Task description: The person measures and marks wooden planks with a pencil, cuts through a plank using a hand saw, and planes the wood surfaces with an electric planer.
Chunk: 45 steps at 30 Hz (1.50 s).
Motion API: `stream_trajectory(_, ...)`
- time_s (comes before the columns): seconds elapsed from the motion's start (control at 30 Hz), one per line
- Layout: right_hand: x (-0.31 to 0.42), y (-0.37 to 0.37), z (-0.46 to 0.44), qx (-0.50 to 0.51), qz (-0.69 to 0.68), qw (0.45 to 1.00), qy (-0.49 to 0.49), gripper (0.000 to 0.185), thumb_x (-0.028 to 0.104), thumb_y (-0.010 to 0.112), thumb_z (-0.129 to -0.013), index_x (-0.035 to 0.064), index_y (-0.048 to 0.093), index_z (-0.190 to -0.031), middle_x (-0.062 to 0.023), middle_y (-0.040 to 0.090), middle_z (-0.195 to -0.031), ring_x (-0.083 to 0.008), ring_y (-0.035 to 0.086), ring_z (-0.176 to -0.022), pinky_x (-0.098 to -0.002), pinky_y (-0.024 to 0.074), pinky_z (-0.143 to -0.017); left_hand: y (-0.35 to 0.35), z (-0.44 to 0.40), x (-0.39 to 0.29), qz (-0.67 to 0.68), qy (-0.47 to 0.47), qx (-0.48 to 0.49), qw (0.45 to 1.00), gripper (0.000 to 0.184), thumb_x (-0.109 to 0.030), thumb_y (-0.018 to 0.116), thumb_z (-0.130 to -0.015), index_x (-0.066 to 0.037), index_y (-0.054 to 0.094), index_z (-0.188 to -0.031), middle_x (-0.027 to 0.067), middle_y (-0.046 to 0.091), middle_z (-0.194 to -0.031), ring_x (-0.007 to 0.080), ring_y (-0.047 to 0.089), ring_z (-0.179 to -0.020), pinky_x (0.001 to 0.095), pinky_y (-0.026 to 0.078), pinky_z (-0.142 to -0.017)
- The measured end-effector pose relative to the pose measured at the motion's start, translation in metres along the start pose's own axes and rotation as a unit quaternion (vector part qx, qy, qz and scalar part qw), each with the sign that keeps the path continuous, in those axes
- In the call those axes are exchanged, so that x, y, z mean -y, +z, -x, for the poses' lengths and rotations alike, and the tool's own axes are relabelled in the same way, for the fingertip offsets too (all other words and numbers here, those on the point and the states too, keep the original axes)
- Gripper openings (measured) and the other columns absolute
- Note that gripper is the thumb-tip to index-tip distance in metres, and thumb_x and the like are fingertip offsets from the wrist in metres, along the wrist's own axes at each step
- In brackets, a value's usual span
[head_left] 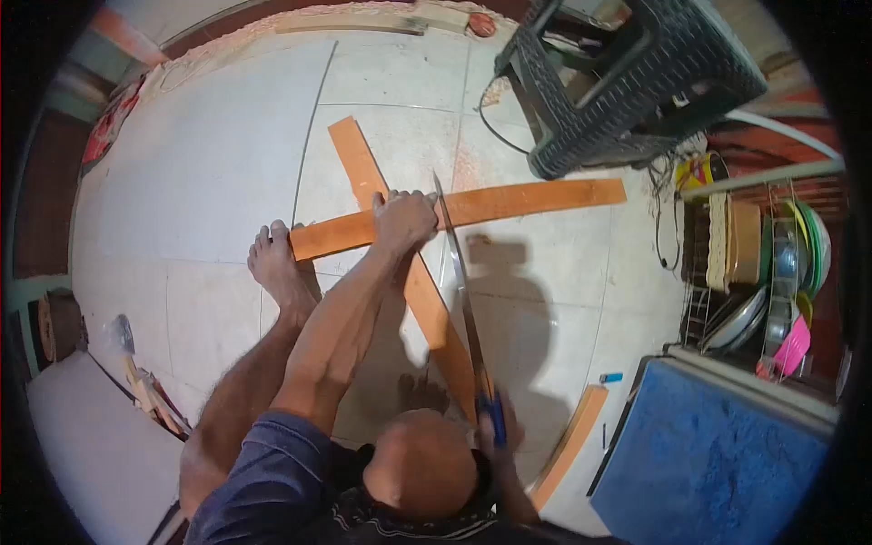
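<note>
My left hand [404, 220] is closed over a long wooden plank [536, 199], pressing it down where it crosses a second plank [438, 320] lying underneath. A handsaw [465, 289] rests its blade against the upper plank's near edge, just right of my left hand. My right hand [501, 422], slightly blurred, grips the saw's blue handle [495, 420] low in the view. Beside the left end of the upper plank is my bare foot [277, 259], its toes touching the wood.
A dark plastic stool [645, 86] stands at the upper right. Dishes fill a wire rack [772, 263] above a blue surface [718, 454] on the right. Another wood piece [572, 445] and a small blue object [611, 378] lie nearby. A large pale sheet [209, 154] covers the floor at left.
</note>
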State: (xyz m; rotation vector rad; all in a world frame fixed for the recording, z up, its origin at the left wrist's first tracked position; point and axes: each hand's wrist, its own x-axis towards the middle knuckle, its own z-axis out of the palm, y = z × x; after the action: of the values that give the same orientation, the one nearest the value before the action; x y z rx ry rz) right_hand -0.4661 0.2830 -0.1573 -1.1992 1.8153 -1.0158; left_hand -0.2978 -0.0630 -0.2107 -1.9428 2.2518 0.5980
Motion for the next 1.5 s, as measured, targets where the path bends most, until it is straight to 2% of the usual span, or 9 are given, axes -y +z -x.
stream_trajectory(0.13, -0.012, 0.019, -0.023, 0.086, -0.025, 0.995, 0.036, 0.048, 0.019, 0.052, -0.104, -0.0040, 0.047, -0.146, -0.0189, 0.058, -0.141, -0.0247, 0.059, -0.125, -0.0353, 0.0465, -0.105, -0.010, 0.011, -0.001, 0.005, -0.022, -0.008, 1.000, 0.036, -0.040, 0.045, -0.101, -0.019, 0.070, -0.117, 0.0141, 0.069, -0.121, 0.0324, 0.062, -0.120, 0.0702, 0.030, -0.107)
stream_trajectory(0.23, 0.041, 0.078, -0.165, -0.064, -0.003, 0.980, -0.187, 0.041, 0.016, 0.062, -0.093, 0.0013, 0.061, -0.131, -0.0239, 0.069, -0.087, -0.0356, 0.071, -0.072, -0.0418, 0.0542, -0.064, -0.002, 0.011, 0.001, -0.017, 0.037, -0.030, 0.999, 0.033, -0.041, 0.055, -0.095, -0.019, 0.066, -0.118, 0.0121, 0.070, -0.116, 0.0323, 0.064, -0.115, 0.0688, 0.034, -0.104)
stream_trajectory(0.47, 0.012, -0.020, 0.025, 0.022, 0.018, 0.999, 0.027, 0.042, 0.018, 0.057, -0.100, -0.0032, 0.056, -0.137, -0.0181, 0.071, -0.112, -0.0252, 0.071, -0.097, -0.0366, 0.0559, -0.084, -0.008, 0.005, -0.003, -0.041, 0.027, -0.039, 0.998, 0.030, -0.032, 0.053, -0.095, -0.022, 0.064, -0.121, 0.0077, 0.069, -0.117, 0.0317, 0.064, -0.114, 0.0691, 0.036, -0.100)
stream_trajectory(0.63, 0.033, 0.062, -0.154, -0.013, -0.058, 0.990, -0.124, 0.040, 0.014, 0.064, -0.097, -0.0016, 0.061, -0.133, -0.0144, 0.073, -0.103, -0.0154, 0.065, -0.086, -0.0318, 0.0539, -0.077, 0.004, -0.004, 0.005, -0.029, 0.052, -0.052, 0.997, 0.027, -0.032, 0.054, -0.095, -0.021, 0.065, -0.117, 0.0085, 0.070, -0.114, 0.0291, 0.065, -0.113, 0.0704, 0.036, -0.099)
stream_trajectory(0.97, 0.035, 0.004, -0.036, 0.053, -0.004, 0.997, 0.064, 0.057, 0.035, 0.060, -0.098, 0.0037, 0.052, -0.145, -0.0179, 0.063, -0.136, -0.0266, 0.064, -0.124, -0.0398, 0.0494, -0.103, -0.009, 0.004, 0.003, -0.033, 0.027, 0.018, 0.999, 0.031, -0.037, 0.055, -0.095, -0.018, 0.064, -0.118, 0.0079, 0.068, -0.120, 0.0309, 0.061, -0.121, 0.0705, 0.037, -0.097)
stream_trajectory(1.07, 0.054, 0.073, -0.181, 0.000, -0.032, 0.994, -0.100, 0.044, 0.022, 0.063, -0.094, 0.0034, 0.060, -0.134, -0.0193, 0.070, -0.102, -0.0223, 0.068, -0.086, -0.0395, 0.0546, -0.078, -0.010, 0.004, -0.002, -0.035, 0.052, -0.041, 0.997, 0.033, -0.037, 0.059, -0.092, -0.019, 0.062, -0.120, 0.0078, 0.070, -0.112, 0.0297, 0.062, -0.117, 0.0698, 0.035, -0.097)
stream_trajectory(1.37, -0.015, 0.003, 0.001, 0.058, -0.025, 0.991, 0.117, 0.054, 0.031, 0.064, -0.098, -0.0014, 0.054, -0.140, -0.0236, 0.065, -0.131, -0.0302, 0.066, -0.119, -0.0404, 0.0514, -0.101, -0.007, 0.006, 0.001, -0.013, 0.014, 0.003, 1.000, 0.032, -0.031, 0.050, -0.096, -0.021, 0.069, -0.120, 0.0096, 0.069, -0.124, 0.0333, 0.063, -0.122, 0.0712, 0.032, -0.105)
stream_trajectory(1.4, 0.011, 0.024, -0.057, -0.010, -0.034, 0.998, -0.061, 0.050, 0.029, 0.063, -0.097, -0.0001, 0.057, -0.137, -0.0203, 0.068, -0.128, -0.0282, 0.069, -0.114, -0.0371, 0.0539, -0.095, -0.012, 0.009, -0.001, -0.028, 0.032, 0.003, 0.999, 0.031, -0.031, 0.051, -0.095, -0.019, 0.067, -0.119, 0.0112, 0.069, -0.122, 0.0343, 0.064, -0.118, 0.0709, 0.035, -0.104)
stream_trajectory(1.5, 0.053, 0.073, -0.177, 0.047, 0.002, 0.997, -0.058, 0.045, 0.018, 0.059, -0.094, 0.0008, 0.057, -0.136, -0.0262, 0.069, -0.101, -0.0332, 0.072, -0.088, -0.0400, 0.0538, -0.075, -0.003, 0.004, 0.004, -0.027, 0.051, -0.002, 0.998, 0.031, -0.031, 0.053, -0.095, -0.017, 0.065, -0.119, 0.0125, 0.069, -0.120, 0.0340, 0.064, -0.117, 0.0705, 0.035, -0.104)
